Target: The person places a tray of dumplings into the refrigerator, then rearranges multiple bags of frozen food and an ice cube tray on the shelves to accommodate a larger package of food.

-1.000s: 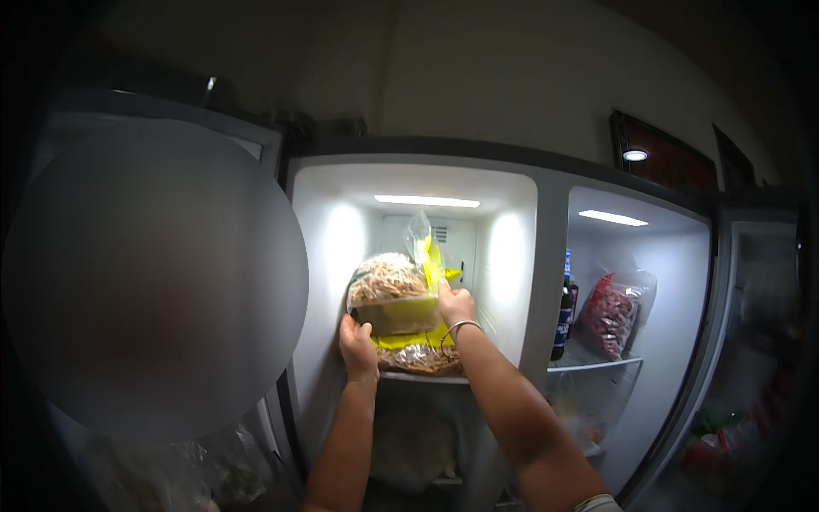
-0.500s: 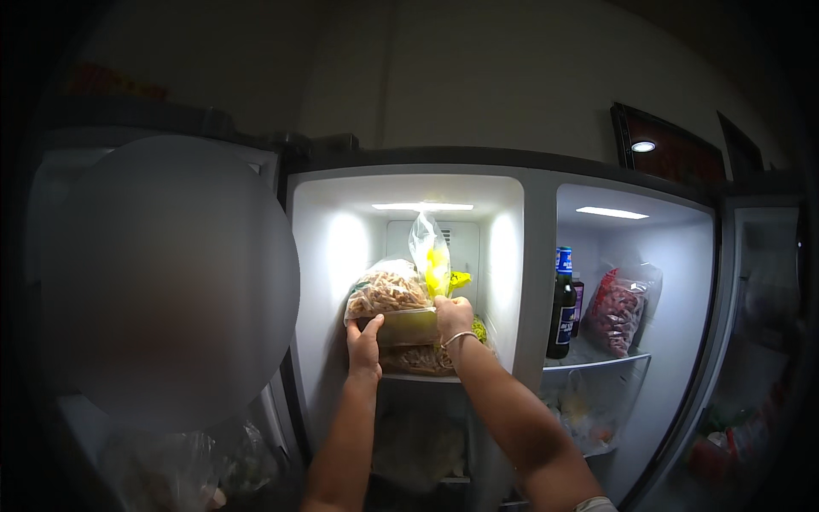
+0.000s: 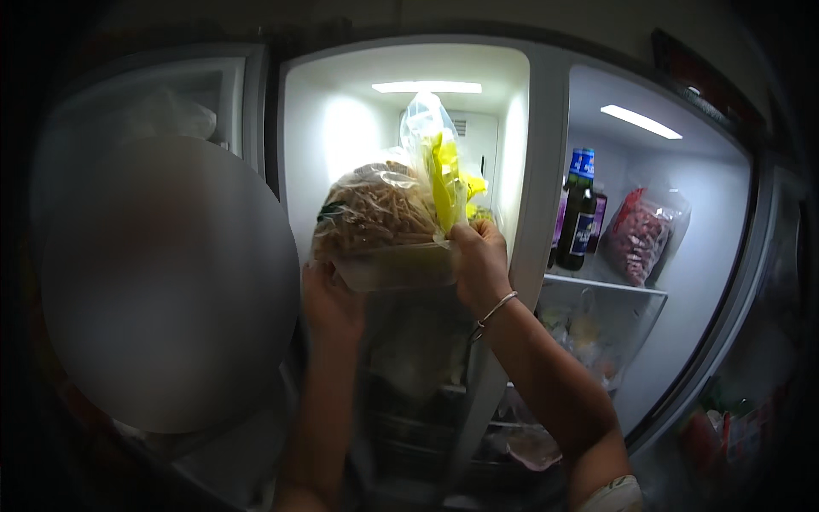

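Note:
A translucent plastic box (image 3: 409,265) is between my hands, in front of the upper compartment of the fridge. On top of it rests a clear plastic bag of brown, stick-shaped pieces (image 3: 380,209), with a clear bag holding something bright yellow (image 3: 444,175) standing upright at its right. My left hand (image 3: 331,300) is closed on the lower left corner of the box, its fingers partly hidden under it. At the right end my right hand (image 3: 479,260) grips the box edge, close against the foot of the yellow bag.
In the right compartment, a dark bottle (image 3: 579,213) and a bag of reddish pieces (image 3: 641,235) stand on a shelf (image 3: 597,288). Bagged items (image 3: 584,328) lie below. A compartment wall (image 3: 546,171) divides the two sides. A blurred round patch covers the left.
Both hands have drawn the box and bags toward me, out from the compartment, so they look larger. My view has tilted downward.

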Demonstrator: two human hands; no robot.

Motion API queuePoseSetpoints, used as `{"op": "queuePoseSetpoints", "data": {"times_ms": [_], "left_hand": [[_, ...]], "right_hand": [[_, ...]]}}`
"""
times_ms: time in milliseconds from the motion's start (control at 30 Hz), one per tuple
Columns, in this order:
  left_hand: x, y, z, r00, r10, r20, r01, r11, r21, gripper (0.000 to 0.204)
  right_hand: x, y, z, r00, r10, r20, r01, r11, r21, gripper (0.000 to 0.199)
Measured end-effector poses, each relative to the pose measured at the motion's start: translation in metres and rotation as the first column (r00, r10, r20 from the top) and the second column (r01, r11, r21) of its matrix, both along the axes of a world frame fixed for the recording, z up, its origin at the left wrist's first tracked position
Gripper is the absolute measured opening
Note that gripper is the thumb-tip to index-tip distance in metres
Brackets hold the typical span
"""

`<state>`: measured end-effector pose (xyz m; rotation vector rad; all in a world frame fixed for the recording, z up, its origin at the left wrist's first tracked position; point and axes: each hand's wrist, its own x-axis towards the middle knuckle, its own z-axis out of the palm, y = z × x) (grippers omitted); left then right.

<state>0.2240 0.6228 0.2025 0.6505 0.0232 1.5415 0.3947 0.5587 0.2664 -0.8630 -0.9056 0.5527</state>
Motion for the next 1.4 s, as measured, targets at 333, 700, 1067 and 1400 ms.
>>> {"op": "queuePoseSetpoints", "data": {"times_ms": [333, 700, 1067, 1400], "left_hand": [[-0.057, -0.118, -0.010, 0.991, -0.096, -0.091, 0.098, 0.995, 0.010, 0.053], [-0.093, -0.178, -0.145, 0.994, -0.099, -0.045, 0.084, 0.962, -0.261, 0.045], [-0.141, -0.287, -0.193, 0.960, -0.260, -0.101, 0.227, 0.939, -0.258, 0.058], [-0.164, -0.352, -0.278, 0.676, -0.713, -0.184, 0.420, 0.579, -0.699, 0.069]], "right_hand": [[-0.022, -0.092, -0.047, 0.942, 0.284, -0.176, -0.273, 0.958, 0.085, 0.008], [-0.074, -0.177, -0.186, 0.951, 0.204, -0.233, -0.206, 0.978, 0.017, 0.013], [-0.093, -0.300, -0.233, 0.948, 0.203, -0.244, -0.213, 0.977, -0.014, 0.017], [-0.093, -0.408, -0.399, 0.969, 0.198, -0.144, -0.240, 0.892, -0.384, 0.023]]}}
